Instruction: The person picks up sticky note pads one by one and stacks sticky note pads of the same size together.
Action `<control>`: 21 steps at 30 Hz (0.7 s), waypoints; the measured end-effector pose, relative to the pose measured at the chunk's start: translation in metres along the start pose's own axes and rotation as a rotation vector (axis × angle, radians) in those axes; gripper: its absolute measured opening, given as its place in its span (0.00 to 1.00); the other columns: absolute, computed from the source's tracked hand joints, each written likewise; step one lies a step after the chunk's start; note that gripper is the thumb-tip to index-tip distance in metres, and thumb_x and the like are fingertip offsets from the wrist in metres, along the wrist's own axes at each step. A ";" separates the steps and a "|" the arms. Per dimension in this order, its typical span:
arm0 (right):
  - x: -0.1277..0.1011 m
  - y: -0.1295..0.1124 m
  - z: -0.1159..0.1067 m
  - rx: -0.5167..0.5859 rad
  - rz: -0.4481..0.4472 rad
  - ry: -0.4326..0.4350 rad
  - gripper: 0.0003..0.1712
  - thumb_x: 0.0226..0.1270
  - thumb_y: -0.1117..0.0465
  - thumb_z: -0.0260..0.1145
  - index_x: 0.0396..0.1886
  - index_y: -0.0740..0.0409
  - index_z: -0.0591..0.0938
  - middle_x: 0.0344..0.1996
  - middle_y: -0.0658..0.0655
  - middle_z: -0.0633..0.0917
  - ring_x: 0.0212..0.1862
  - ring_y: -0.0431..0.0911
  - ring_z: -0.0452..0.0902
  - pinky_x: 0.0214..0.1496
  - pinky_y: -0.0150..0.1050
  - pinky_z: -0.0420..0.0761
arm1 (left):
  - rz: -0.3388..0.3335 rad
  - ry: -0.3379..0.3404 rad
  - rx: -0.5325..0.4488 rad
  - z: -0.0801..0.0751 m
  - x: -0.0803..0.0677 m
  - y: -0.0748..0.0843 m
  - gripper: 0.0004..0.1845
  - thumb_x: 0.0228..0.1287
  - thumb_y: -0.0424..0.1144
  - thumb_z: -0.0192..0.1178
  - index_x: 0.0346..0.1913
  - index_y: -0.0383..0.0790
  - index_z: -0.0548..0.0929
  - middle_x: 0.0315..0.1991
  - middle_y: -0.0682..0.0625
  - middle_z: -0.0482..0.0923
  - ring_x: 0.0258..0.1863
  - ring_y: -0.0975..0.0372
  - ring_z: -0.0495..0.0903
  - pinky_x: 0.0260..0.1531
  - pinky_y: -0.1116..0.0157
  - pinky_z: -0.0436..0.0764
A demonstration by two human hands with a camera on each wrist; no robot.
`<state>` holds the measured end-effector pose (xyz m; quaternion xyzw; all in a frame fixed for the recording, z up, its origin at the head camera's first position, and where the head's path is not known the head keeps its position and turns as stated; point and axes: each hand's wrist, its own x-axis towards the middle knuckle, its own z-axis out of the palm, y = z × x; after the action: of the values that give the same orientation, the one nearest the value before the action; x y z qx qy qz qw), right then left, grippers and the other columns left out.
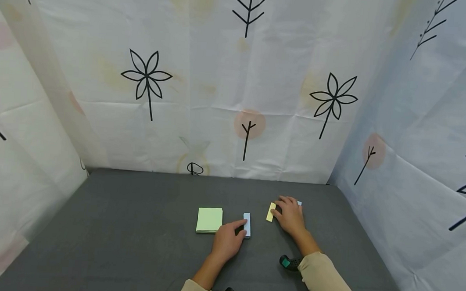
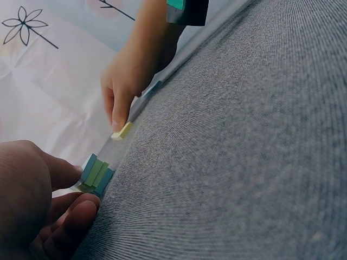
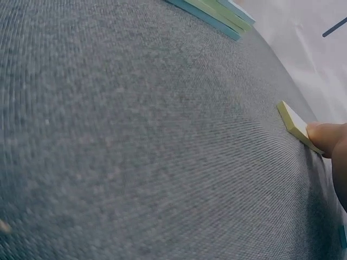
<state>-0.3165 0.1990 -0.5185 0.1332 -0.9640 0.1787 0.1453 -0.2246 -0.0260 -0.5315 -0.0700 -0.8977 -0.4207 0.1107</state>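
Note:
My left hand [image 1: 241, 228] rests on the grey table [image 1: 133, 228] and pinches the near end of a narrow blue and green note pad [image 1: 247, 223] between thumb and fingers [image 2: 81, 208]; the pad [image 2: 96, 173] lies flat. My right hand [image 1: 279, 209] lies further right, with a fingertip [image 3: 322, 135] touching the edge of a small yellow note pad [image 1: 271, 211], seen flat on the cloth [image 3: 293, 120]. A blue piece [image 1: 299, 203] peeks out from under that hand. A square light green pad [image 1: 209, 220] lies left of my left hand, untouched.
White curtains printed with black flowers [image 1: 146, 77] close the table in at the back and on both sides. Black wrist cameras [image 1: 290, 262] sit on both forearms near the front edge. Grey cloth stretches to the left of the green pad.

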 end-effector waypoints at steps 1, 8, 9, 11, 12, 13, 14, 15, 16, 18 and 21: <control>0.000 0.000 0.000 0.009 0.004 0.008 0.20 0.64 0.53 0.69 0.50 0.61 0.84 0.60 0.65 0.76 0.63 0.62 0.64 0.55 0.66 0.64 | -0.001 0.000 0.001 0.000 0.000 0.000 0.16 0.63 0.37 0.64 0.54 0.46 0.85 0.52 0.46 0.83 0.53 0.51 0.80 0.50 0.49 0.77; -0.001 -0.007 0.003 0.132 0.038 0.061 0.15 0.58 0.59 0.73 0.43 0.60 0.85 0.57 0.64 0.79 0.62 0.62 0.66 0.57 0.65 0.64 | -0.010 0.005 0.020 0.001 0.001 0.000 0.16 0.63 0.38 0.64 0.54 0.46 0.86 0.52 0.46 0.83 0.53 0.51 0.80 0.51 0.49 0.77; 0.000 -0.008 0.003 0.161 0.041 0.069 0.14 0.57 0.60 0.74 0.42 0.61 0.85 0.56 0.64 0.79 0.61 0.62 0.67 0.58 0.65 0.64 | -0.011 0.006 0.022 0.001 0.001 0.000 0.16 0.63 0.38 0.64 0.54 0.46 0.86 0.52 0.46 0.83 0.53 0.51 0.80 0.51 0.49 0.77; -0.001 -0.011 0.004 0.222 0.053 0.077 0.13 0.56 0.63 0.74 0.41 0.61 0.84 0.52 0.64 0.81 0.58 0.61 0.70 0.56 0.63 0.67 | -0.013 0.010 0.026 0.001 0.002 0.000 0.16 0.63 0.38 0.64 0.54 0.46 0.86 0.52 0.46 0.83 0.53 0.51 0.80 0.50 0.49 0.77; -0.001 -0.013 0.004 0.252 0.063 0.080 0.12 0.56 0.64 0.74 0.41 0.61 0.84 0.50 0.63 0.82 0.55 0.61 0.72 0.55 0.61 0.69 | -0.011 0.011 0.025 0.000 0.002 0.000 0.16 0.63 0.38 0.64 0.54 0.47 0.85 0.52 0.46 0.83 0.53 0.51 0.80 0.50 0.49 0.77; -0.001 -0.014 0.003 0.286 0.077 0.078 0.12 0.57 0.65 0.74 0.40 0.60 0.84 0.47 0.63 0.83 0.52 0.60 0.74 0.53 0.59 0.71 | -0.009 0.012 0.026 0.000 0.002 0.000 0.16 0.63 0.38 0.64 0.54 0.47 0.85 0.51 0.46 0.83 0.53 0.51 0.80 0.50 0.49 0.77; -0.001 -0.016 0.003 0.316 0.094 0.070 0.11 0.57 0.65 0.73 0.40 0.60 0.84 0.44 0.61 0.84 0.49 0.58 0.76 0.50 0.56 0.74 | -0.007 0.010 0.022 0.001 0.001 0.000 0.16 0.63 0.38 0.64 0.54 0.47 0.85 0.52 0.46 0.83 0.53 0.51 0.80 0.50 0.49 0.77; -0.001 -0.017 0.002 0.346 0.109 0.059 0.11 0.57 0.66 0.73 0.40 0.60 0.84 0.41 0.60 0.84 0.46 0.57 0.77 0.47 0.53 0.76 | -0.003 0.010 0.020 0.000 0.001 0.000 0.16 0.63 0.38 0.64 0.54 0.46 0.85 0.52 0.46 0.83 0.53 0.51 0.80 0.50 0.49 0.77; 0.000 -0.019 0.000 0.375 0.127 0.046 0.10 0.58 0.67 0.72 0.40 0.60 0.83 0.38 0.58 0.84 0.43 0.54 0.78 0.43 0.50 0.77 | 0.000 0.008 0.019 0.000 0.001 0.000 0.16 0.63 0.38 0.64 0.54 0.46 0.85 0.52 0.46 0.83 0.53 0.50 0.80 0.50 0.49 0.77; 0.002 -0.023 -0.004 0.434 0.161 0.011 0.09 0.58 0.68 0.72 0.39 0.61 0.83 0.34 0.56 0.84 0.38 0.51 0.79 0.37 0.45 0.78 | -0.002 0.002 0.013 0.001 0.000 0.000 0.16 0.64 0.38 0.64 0.54 0.46 0.85 0.52 0.46 0.83 0.54 0.51 0.80 0.51 0.49 0.77; 0.005 -0.029 -0.012 0.538 0.202 -0.054 0.08 0.60 0.69 0.70 0.40 0.64 0.83 0.30 0.54 0.83 0.31 0.48 0.78 0.29 0.41 0.78 | -0.006 0.001 0.014 0.000 0.000 0.001 0.16 0.64 0.38 0.64 0.54 0.46 0.85 0.52 0.46 0.83 0.54 0.50 0.79 0.51 0.49 0.77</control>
<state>-0.3093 0.1759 -0.4975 0.0748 -0.8939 0.4378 0.0602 -0.2242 -0.0251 -0.5307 -0.0662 -0.9008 -0.4148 0.1102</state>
